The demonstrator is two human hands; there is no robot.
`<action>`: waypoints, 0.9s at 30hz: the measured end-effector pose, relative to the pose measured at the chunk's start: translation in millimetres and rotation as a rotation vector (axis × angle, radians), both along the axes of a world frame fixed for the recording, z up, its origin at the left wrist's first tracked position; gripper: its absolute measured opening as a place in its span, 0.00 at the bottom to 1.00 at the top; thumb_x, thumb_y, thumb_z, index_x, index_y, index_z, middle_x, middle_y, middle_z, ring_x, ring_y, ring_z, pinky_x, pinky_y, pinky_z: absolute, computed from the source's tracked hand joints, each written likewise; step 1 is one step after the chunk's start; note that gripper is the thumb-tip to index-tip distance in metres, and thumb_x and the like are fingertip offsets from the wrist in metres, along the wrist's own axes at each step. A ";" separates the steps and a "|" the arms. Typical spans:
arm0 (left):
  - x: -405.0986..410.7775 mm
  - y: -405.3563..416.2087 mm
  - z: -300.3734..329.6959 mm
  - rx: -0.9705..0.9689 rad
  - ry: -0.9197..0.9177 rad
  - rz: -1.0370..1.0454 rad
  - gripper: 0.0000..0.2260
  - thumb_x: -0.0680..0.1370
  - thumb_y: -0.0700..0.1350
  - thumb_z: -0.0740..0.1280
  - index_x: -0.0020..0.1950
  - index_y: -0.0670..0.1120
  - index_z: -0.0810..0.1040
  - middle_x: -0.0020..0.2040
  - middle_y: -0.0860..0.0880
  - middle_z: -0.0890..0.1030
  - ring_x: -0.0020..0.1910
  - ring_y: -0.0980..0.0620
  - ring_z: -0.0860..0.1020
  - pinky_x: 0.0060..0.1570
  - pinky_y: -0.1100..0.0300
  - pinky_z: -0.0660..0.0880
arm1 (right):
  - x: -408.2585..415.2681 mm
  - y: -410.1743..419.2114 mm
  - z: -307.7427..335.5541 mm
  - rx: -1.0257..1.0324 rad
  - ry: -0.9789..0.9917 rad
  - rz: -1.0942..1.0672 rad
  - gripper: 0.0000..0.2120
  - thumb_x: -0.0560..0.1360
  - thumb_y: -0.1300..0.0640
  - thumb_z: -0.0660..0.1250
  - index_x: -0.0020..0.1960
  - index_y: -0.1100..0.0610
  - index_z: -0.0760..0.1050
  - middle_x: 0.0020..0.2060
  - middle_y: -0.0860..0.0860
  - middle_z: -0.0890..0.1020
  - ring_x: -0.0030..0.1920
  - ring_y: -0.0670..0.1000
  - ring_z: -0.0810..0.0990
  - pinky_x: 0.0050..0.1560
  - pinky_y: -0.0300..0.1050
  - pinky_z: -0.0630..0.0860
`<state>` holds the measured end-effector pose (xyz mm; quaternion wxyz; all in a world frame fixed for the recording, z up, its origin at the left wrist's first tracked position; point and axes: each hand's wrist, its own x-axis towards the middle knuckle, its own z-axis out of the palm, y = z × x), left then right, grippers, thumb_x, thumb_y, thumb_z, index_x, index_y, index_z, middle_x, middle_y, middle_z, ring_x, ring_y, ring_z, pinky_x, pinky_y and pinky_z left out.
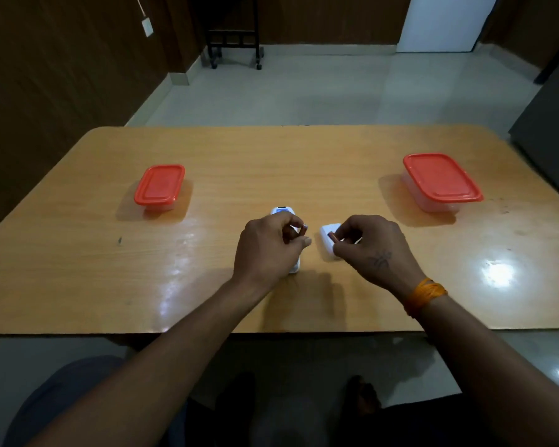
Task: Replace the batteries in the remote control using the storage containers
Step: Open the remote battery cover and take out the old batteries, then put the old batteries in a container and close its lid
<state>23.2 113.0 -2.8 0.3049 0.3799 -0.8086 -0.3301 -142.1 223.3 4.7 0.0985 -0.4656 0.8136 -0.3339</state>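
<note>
The remote control (283,212) lay at the centre of the frame, white, its long axis running from lower to upper frame, mostly hidden under my left hand (268,250); only its upper end and a bit of its lower end showed. That hand's fingers were curled, pinching a small battery (305,226) at its fingertips, its metal end pointing right. Just right of the remote lay a white piece, which I took to be the battery cover (329,241), on the table (271,162). My right hand (371,250) hung over the cover, pinching a second, reddish battery (332,236) with its end pointing left.

Both hands sat equally near the remote, so I judged the move turned on the containers. The small red-lidded container (159,187) stood left of centre, well apart from the left hand; the larger red-lidded container (441,182) stood at right, well apart from the right hand. Both were lidded, and I could not tell which took old cells.
</note>
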 end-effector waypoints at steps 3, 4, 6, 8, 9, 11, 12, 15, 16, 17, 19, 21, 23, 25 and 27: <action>-21.6 23.2 0.5 0.053 -0.012 -0.033 0.07 0.71 0.45 0.80 0.45 0.49 0.85 0.37 0.57 0.85 0.38 0.60 0.82 0.45 0.58 0.80 | -18.3 29.1 -1.9 0.030 -0.028 -0.107 0.05 0.72 0.52 0.76 0.44 0.54 0.85 0.37 0.49 0.84 0.42 0.51 0.82 0.41 0.46 0.76; -30.9 32.1 -1.4 0.074 -0.019 -0.043 0.07 0.70 0.45 0.81 0.45 0.49 0.85 0.38 0.56 0.86 0.38 0.60 0.83 0.45 0.59 0.80 | -24.5 37.8 -3.9 0.048 -0.038 -0.140 0.05 0.72 0.53 0.77 0.44 0.54 0.86 0.38 0.49 0.85 0.42 0.51 0.82 0.42 0.48 0.78; -50.9 51.4 -5.1 0.085 -0.062 -0.068 0.07 0.70 0.47 0.81 0.45 0.49 0.87 0.39 0.54 0.87 0.40 0.59 0.84 0.46 0.58 0.81 | -35.7 50.8 -8.7 0.105 -0.028 -0.179 0.06 0.71 0.53 0.77 0.45 0.54 0.86 0.40 0.50 0.86 0.42 0.51 0.83 0.44 0.51 0.82; -71.1 68.9 -10.5 0.011 -0.147 -0.093 0.08 0.72 0.49 0.80 0.47 0.48 0.88 0.42 0.52 0.87 0.43 0.55 0.84 0.46 0.57 0.80 | -47.1 58.6 -13.8 0.158 0.015 -0.197 0.06 0.72 0.52 0.77 0.45 0.55 0.87 0.41 0.51 0.87 0.44 0.53 0.83 0.45 0.52 0.82; -80.3 75.5 -13.6 -0.026 -0.192 -0.099 0.08 0.73 0.50 0.78 0.49 0.48 0.88 0.43 0.51 0.87 0.45 0.53 0.84 0.46 0.57 0.79 | -52.5 61.5 -15.7 0.176 0.025 -0.206 0.07 0.73 0.51 0.76 0.44 0.55 0.87 0.42 0.52 0.87 0.44 0.54 0.83 0.45 0.51 0.82; -96.3 82.5 -19.2 -0.050 -0.258 -0.093 0.09 0.75 0.50 0.76 0.50 0.47 0.88 0.46 0.50 0.87 0.48 0.50 0.83 0.44 0.58 0.77 | -61.6 66.1 -18.6 0.211 0.022 -0.230 0.08 0.73 0.51 0.76 0.44 0.56 0.87 0.43 0.53 0.87 0.45 0.55 0.83 0.42 0.46 0.79; -102.8 84.0 -22.0 -0.045 -0.278 -0.083 0.09 0.75 0.50 0.75 0.49 0.47 0.87 0.46 0.49 0.87 0.48 0.49 0.83 0.44 0.58 0.76 | -65.4 67.8 -20.4 0.226 0.011 -0.242 0.09 0.73 0.51 0.76 0.43 0.56 0.87 0.43 0.53 0.87 0.45 0.56 0.83 0.42 0.45 0.77; -116.5 85.4 -25.4 -0.060 -0.312 -0.051 0.09 0.75 0.50 0.72 0.47 0.45 0.86 0.44 0.47 0.86 0.49 0.46 0.82 0.44 0.55 0.77 | -73.8 69.7 -24.2 0.241 -0.008 -0.272 0.09 0.73 0.50 0.76 0.42 0.56 0.87 0.42 0.54 0.88 0.44 0.56 0.83 0.41 0.44 0.77; -119.2 85.7 -25.2 -0.076 -0.315 -0.042 0.09 0.76 0.49 0.72 0.46 0.44 0.86 0.44 0.47 0.86 0.48 0.46 0.82 0.45 0.53 0.78 | -75.6 69.2 -24.7 0.244 -0.005 -0.273 0.09 0.73 0.49 0.76 0.42 0.56 0.87 0.41 0.54 0.87 0.43 0.56 0.84 0.41 0.44 0.78; -121.4 85.7 -25.3 -0.094 -0.324 -0.035 0.09 0.76 0.49 0.72 0.46 0.43 0.86 0.44 0.47 0.86 0.47 0.46 0.82 0.45 0.52 0.79 | -76.9 68.6 -25.1 0.248 -0.002 -0.272 0.10 0.73 0.49 0.75 0.43 0.56 0.87 0.41 0.54 0.87 0.43 0.56 0.84 0.42 0.45 0.79; -124.4 85.4 -26.4 -0.126 -0.342 -0.029 0.10 0.76 0.50 0.72 0.45 0.44 0.86 0.43 0.47 0.86 0.47 0.46 0.82 0.45 0.53 0.79 | -78.2 67.4 -26.1 0.260 0.005 -0.268 0.11 0.73 0.48 0.75 0.44 0.56 0.87 0.41 0.54 0.87 0.44 0.57 0.84 0.42 0.45 0.80; -125.9 86.3 -27.2 -0.147 -0.363 -0.026 0.10 0.76 0.51 0.71 0.45 0.44 0.86 0.43 0.47 0.86 0.47 0.46 0.82 0.45 0.54 0.79 | -78.1 66.1 -27.7 0.278 0.008 -0.263 0.12 0.73 0.47 0.75 0.44 0.57 0.86 0.41 0.55 0.87 0.45 0.58 0.84 0.43 0.46 0.80; -126.4 86.9 -28.3 -0.160 -0.378 -0.024 0.11 0.76 0.52 0.71 0.45 0.44 0.86 0.44 0.47 0.86 0.47 0.46 0.82 0.45 0.54 0.79 | -78.0 64.7 -29.3 0.288 0.014 -0.258 0.13 0.73 0.47 0.75 0.44 0.57 0.85 0.42 0.55 0.86 0.45 0.59 0.84 0.45 0.47 0.81; -126.0 86.6 -29.7 -0.163 -0.379 -0.021 0.11 0.76 0.52 0.72 0.45 0.44 0.86 0.43 0.47 0.86 0.46 0.46 0.83 0.45 0.53 0.80 | -77.9 63.7 -30.1 0.289 0.018 -0.261 0.13 0.73 0.47 0.75 0.45 0.58 0.84 0.43 0.56 0.86 0.46 0.59 0.84 0.45 0.48 0.82; -125.4 87.2 -29.7 -0.162 -0.377 -0.016 0.11 0.76 0.52 0.72 0.45 0.44 0.86 0.43 0.47 0.86 0.45 0.46 0.83 0.45 0.53 0.80 | -77.8 63.1 -31.0 0.281 0.020 -0.263 0.13 0.74 0.47 0.75 0.46 0.58 0.84 0.43 0.56 0.86 0.46 0.59 0.84 0.44 0.47 0.80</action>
